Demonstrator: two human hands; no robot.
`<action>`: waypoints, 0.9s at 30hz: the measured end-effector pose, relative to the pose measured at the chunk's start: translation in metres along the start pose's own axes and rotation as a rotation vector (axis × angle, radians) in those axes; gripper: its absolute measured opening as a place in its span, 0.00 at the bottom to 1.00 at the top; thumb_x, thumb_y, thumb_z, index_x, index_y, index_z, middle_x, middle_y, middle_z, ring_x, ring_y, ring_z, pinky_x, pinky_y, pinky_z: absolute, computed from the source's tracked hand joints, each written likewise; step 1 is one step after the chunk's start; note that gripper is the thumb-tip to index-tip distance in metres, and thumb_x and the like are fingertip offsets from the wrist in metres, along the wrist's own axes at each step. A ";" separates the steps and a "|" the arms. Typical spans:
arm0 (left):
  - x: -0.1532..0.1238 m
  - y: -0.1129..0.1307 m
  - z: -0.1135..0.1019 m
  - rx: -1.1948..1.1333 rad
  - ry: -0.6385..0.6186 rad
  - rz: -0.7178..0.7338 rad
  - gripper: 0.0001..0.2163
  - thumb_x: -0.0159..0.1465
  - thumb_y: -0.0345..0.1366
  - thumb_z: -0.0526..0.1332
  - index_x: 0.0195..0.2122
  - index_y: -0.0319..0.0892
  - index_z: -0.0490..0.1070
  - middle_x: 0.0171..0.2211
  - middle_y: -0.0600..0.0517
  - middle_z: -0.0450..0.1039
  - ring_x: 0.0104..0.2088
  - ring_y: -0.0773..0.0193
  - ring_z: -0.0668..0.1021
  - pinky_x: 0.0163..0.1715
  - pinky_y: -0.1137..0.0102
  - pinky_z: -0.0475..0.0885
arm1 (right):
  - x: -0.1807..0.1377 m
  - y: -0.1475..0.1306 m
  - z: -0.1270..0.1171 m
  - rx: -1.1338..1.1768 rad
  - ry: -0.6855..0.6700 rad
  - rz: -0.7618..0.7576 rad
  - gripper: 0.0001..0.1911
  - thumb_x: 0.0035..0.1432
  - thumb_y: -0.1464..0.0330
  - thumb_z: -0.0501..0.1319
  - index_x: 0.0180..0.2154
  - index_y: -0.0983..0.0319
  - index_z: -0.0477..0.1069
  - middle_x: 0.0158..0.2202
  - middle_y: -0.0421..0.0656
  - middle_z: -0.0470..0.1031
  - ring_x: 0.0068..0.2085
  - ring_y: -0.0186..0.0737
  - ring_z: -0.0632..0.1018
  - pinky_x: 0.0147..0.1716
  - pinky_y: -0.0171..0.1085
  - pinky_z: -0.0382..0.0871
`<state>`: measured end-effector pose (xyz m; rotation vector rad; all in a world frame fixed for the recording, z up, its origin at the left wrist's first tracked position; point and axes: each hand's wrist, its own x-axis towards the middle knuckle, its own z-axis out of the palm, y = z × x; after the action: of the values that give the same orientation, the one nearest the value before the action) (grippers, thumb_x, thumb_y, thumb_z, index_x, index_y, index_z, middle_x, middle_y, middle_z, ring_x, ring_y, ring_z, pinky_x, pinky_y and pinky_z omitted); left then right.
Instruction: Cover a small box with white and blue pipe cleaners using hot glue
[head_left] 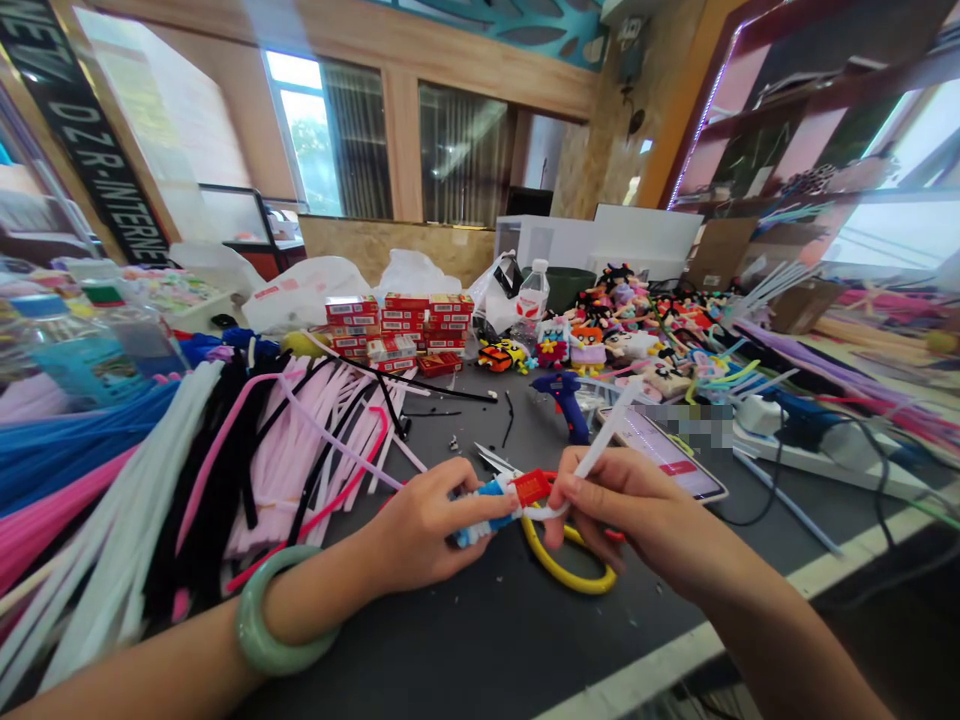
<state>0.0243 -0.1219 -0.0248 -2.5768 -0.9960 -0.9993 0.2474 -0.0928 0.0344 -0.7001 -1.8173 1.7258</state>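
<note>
My left hand point(424, 520), with a green bangle point(259, 610) on its wrist, is closed around a small blue and white pipe-cleaner figure point(491, 505). A small red box-like piece point(530, 487) sits at the figure's right end. Pinched between the fingers of my right hand point(615, 490) is a white pipe cleaner point(611, 428), its free end pointing up and its lower part bending toward the figure. Beneath both hands lies a pair of scissors point(592, 582) with yellow and red on the handles; the blades are partly spread and partly covered by the hands.
A blue glue gun point(559, 390) and a phone point(660, 455) lie beyond my right hand. Bundles of pipe cleaners point(176, 430) cover the left side. Red and white boxes point(394, 325), a bottle point(533, 290) and several finished dolls point(589, 350) stand behind. A power strip point(825, 460) with cables lies right.
</note>
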 end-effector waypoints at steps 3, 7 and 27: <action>0.000 0.000 0.000 -0.018 0.007 -0.013 0.13 0.60 0.29 0.59 0.47 0.42 0.73 0.31 0.50 0.66 0.30 0.67 0.72 0.30 0.74 0.70 | -0.002 -0.001 0.005 -0.009 -0.055 0.040 0.22 0.52 0.49 0.63 0.28 0.63 0.66 0.24 0.41 0.75 0.14 0.23 0.61 0.13 0.28 0.49; 0.001 0.001 -0.001 -0.014 -0.003 0.001 0.13 0.61 0.30 0.58 0.47 0.42 0.73 0.32 0.50 0.66 0.31 0.66 0.71 0.30 0.74 0.70 | -0.001 -0.001 0.011 -0.047 -0.078 0.047 0.23 0.53 0.49 0.62 0.29 0.63 0.67 0.25 0.41 0.75 0.16 0.24 0.63 0.14 0.28 0.52; 0.002 0.003 -0.003 0.109 -0.086 0.091 0.16 0.61 0.30 0.58 0.49 0.48 0.72 0.33 0.50 0.66 0.31 0.65 0.70 0.30 0.73 0.69 | 0.000 -0.001 0.006 -0.021 -0.028 0.025 0.22 0.52 0.50 0.63 0.27 0.63 0.66 0.24 0.41 0.75 0.16 0.24 0.63 0.15 0.28 0.51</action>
<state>0.0257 -0.1239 -0.0209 -2.5687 -0.9166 -0.7954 0.2429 -0.0973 0.0353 -0.7132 -1.8562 1.7430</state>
